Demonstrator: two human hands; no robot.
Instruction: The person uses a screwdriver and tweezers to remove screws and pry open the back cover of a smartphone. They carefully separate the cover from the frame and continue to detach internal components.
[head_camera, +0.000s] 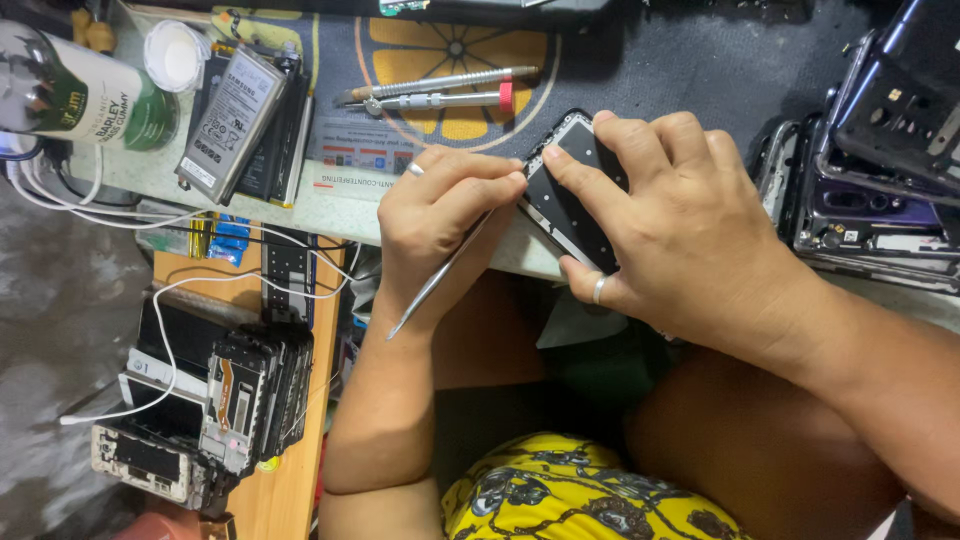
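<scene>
the right hand (690, 235) clamps the opened black phone body (565, 195) at the bench edge. the left hand (440, 220) pinches thin metal tweezers (440, 270) closed-fingered against it; a slip could gouge the exposed board.

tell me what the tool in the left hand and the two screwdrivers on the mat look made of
Tool: thin, bare metal by its even silver-grey sheen; looks like tweezers or a pry pick, held in the left hand. Screwdrivers: ridged silvery metal shafts; one has a red end cap, probably plastic. Mat: dark, matte, likely rubber or fabric.
</scene>
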